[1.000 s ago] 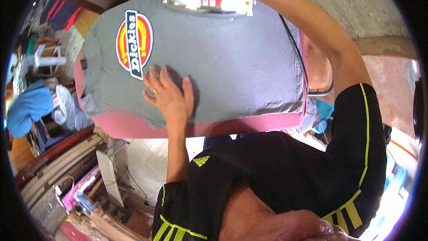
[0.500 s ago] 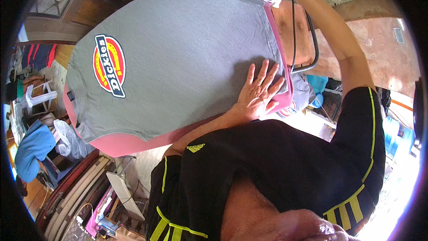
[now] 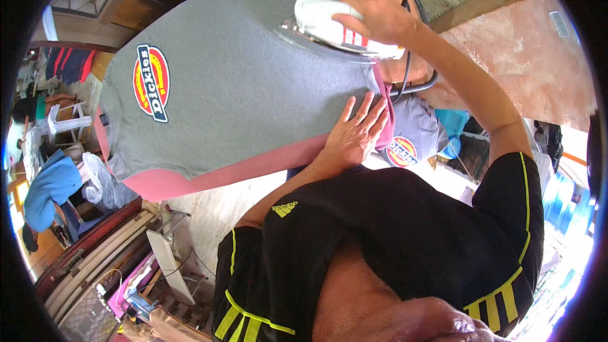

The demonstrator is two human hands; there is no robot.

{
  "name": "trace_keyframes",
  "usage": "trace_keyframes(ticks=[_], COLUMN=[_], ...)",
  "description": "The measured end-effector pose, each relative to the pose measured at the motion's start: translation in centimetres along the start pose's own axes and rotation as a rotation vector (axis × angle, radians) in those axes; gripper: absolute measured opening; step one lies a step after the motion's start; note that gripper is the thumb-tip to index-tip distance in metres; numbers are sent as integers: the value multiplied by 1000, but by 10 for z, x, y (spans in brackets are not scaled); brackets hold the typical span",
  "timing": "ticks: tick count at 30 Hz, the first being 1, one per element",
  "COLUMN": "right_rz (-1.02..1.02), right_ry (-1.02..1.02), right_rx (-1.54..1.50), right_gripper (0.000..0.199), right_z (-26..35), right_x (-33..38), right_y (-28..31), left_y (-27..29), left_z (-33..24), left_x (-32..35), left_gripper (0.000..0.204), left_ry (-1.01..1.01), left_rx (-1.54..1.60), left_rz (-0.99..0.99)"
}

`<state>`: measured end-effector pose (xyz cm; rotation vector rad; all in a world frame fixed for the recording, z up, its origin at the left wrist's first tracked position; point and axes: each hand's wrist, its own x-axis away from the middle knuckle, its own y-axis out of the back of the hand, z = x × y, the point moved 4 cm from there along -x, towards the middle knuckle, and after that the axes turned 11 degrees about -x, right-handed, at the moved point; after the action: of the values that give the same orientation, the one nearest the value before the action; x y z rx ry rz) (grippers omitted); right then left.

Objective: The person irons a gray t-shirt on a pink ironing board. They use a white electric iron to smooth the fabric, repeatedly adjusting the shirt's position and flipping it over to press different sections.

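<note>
A grey T-shirt (image 3: 240, 69) with a red, yellow and dark logo patch lies spread over a pink-covered ironing board (image 3: 158, 183). My right hand (image 3: 380, 16) is wrapped round the handle of a white iron (image 3: 316, 14), whose metal sole rests on the shirt near its right end. Part of the handle is hidden by the fingers. On the shirt's near right corner, my left hand (image 3: 354, 132) lies flat with its fingers spread, close to the pink edge and a short way from the iron.
The iron's black cord (image 3: 406, 76) hangs beside a dark metal frame (image 3: 423, 82) at the board's right end. Below sits another grey garment (image 3: 415, 123) with a similar logo. Blue cloth (image 3: 50, 190), a plastic bag (image 3: 104, 183) and a white stool (image 3: 69, 120) are at left.
My right hand has brought the iron nearer over the shirt from the board's far edge. The left hand stays at the near right corner, and the view has shifted slightly.
</note>
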<state>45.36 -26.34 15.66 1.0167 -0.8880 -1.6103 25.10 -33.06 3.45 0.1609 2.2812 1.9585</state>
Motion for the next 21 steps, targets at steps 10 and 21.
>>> trace_keyframes(ticks=[10,21], right_rz=[-275,5], right_ry=[-305,-204], right_rx=[-4,-125], right_gripper=[58,51], right_z=[-150,28], right_x=[-152,14], right_y=[-5,-25], left_y=[6,-4], left_z=[-4,-2], left_x=[-5,9], left_gripper=[64,43], left_ry=[-10,-31], left_rx=[-4,133], left_rz=[-41,-295])
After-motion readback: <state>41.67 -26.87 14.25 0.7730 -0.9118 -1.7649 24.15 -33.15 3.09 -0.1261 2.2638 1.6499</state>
